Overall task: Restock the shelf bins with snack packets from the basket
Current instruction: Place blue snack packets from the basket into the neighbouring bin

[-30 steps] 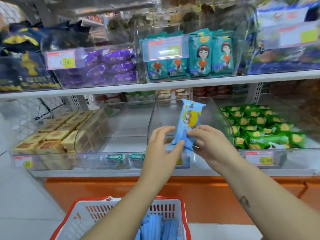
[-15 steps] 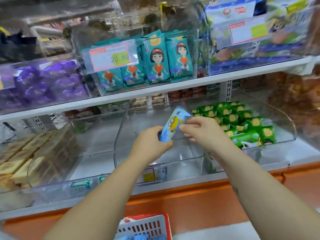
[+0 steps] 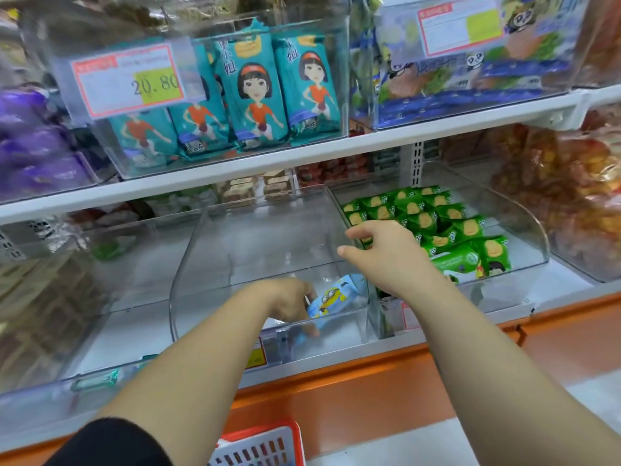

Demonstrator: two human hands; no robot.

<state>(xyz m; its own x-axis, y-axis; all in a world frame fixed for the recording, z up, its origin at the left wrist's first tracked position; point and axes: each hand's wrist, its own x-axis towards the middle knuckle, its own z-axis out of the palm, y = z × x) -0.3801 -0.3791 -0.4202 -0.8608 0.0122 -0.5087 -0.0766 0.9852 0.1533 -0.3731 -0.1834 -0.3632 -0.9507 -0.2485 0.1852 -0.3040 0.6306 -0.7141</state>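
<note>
fingers of our left hand [image 3: 289, 302] clamped on the blue packet [image 3: 331, 299] at the clear bin's [image 3: 198, 260] front edge, long axis slanting up-right, right hand [image 3: 383, 253] fingers apart, white shelf [image 3: 564, 290]

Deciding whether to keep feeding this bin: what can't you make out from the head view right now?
Head view:
- Basket: cut off by the bottom edge, contents unseen.
- Left hand: its grip on the blue packet is mostly hidden under the hand.
- Price tag: half covered by the left forearm, unreadable.
- Purple packets: blurred.

a black sleeve [image 3: 114, 442] covers the left upper arm, both forearms bare.
</note>
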